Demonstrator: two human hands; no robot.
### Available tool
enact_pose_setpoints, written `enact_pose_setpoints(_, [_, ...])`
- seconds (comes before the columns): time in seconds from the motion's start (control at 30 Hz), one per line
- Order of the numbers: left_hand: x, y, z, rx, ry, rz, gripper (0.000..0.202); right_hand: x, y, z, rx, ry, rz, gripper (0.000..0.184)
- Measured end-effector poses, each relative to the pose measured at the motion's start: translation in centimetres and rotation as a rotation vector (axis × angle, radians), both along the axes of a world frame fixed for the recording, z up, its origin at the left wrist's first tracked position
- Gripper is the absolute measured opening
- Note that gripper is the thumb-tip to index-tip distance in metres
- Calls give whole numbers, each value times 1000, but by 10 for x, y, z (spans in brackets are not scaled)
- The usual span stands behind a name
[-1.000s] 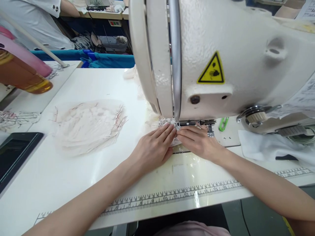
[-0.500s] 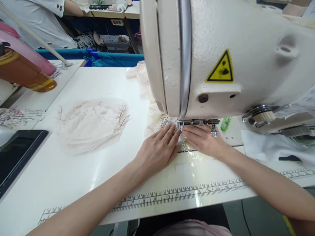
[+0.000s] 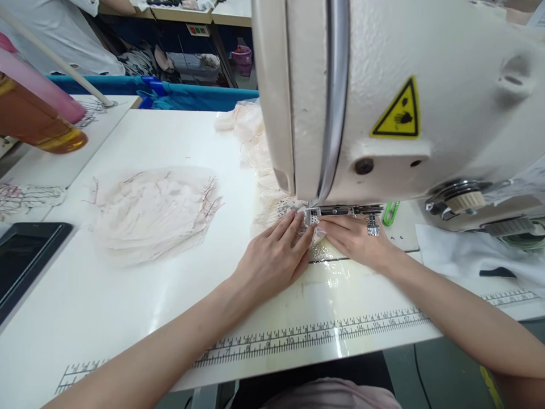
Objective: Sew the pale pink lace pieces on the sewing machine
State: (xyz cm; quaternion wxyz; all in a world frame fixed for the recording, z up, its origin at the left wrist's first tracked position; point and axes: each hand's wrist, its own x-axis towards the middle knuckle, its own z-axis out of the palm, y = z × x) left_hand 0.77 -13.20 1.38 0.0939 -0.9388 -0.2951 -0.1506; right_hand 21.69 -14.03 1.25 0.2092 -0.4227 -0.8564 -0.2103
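Note:
A pale, sheer lace fabric (image 3: 269, 200) lies under the presser foot (image 3: 314, 212) of a white sewing machine (image 3: 293, 102). My left hand (image 3: 275, 250) rests flat on the lace just left of the foot, its fingers stretched out and slightly apart. On the foot's right side, my right hand (image 3: 360, 241) lies low with extended fingers at the fabric's edge. The metal guide and its knurled screw (image 3: 373, 226) partly cover those fingers. More of the fabric bunches up behind the machine head, which hides part of it.
Another sheer fabric piece (image 3: 149, 216) with loose threads lies on the white table at left. Nearby are a dark-screened device (image 3: 29, 258) and an amber bottle (image 3: 40, 116). A green clip (image 3: 390, 213) and white cloth (image 3: 451, 250) lie at right. A printed ruler (image 3: 298, 339) follows the front edge.
The camera view has shifted slightly, so the machine sits a little farther right. Both hands stay beside the presser foot; my left fingers look a bit more spread.

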Motion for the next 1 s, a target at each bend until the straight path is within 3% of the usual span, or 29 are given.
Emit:
enact_pose_setpoints(0.3, [0, 6, -4, 40, -37, -17, 35, 0, 9, -6, 87, 83, 91, 15])
enact_pose_setpoints(0.47, [-4, 8, -3, 66, -52, -161, 28, 1, 6, -4, -16, -8, 70, 18])
enact_pose_setpoints(0.73, [-5, 10, 3, 66, -43, -121, 25, -1, 5, -13, -238, 54, 165, 29])
enact_pose_setpoints(1.0, [-3, 10, 4, 88, -57, -70, 20, -3, 3, -13, -244, 94, 178, 27])
